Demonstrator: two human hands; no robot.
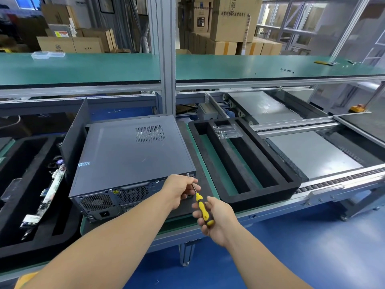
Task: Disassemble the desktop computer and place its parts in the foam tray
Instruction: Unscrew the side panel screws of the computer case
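A dark grey desktop computer (131, 155) lies on its side on the bench, rear panel toward me. My right hand (216, 220) grips the yellow-and-black handle of a screwdriver (203, 209); its shaft points up-left to a screw at the case's rear top right corner. My left hand (180, 189) pinches the shaft near that corner. A black foam tray (277, 184) with long slots sits right of the case, with a small clear plastic box (227, 131) in its far part.
A second black foam tray (18, 163) at left holds a circuit board (48, 190), and a dark side panel (77, 138) leans upright beside the case. Roller conveyor rails (333, 182) and metal plates run to the right. A green shelf (229, 65) spans above.
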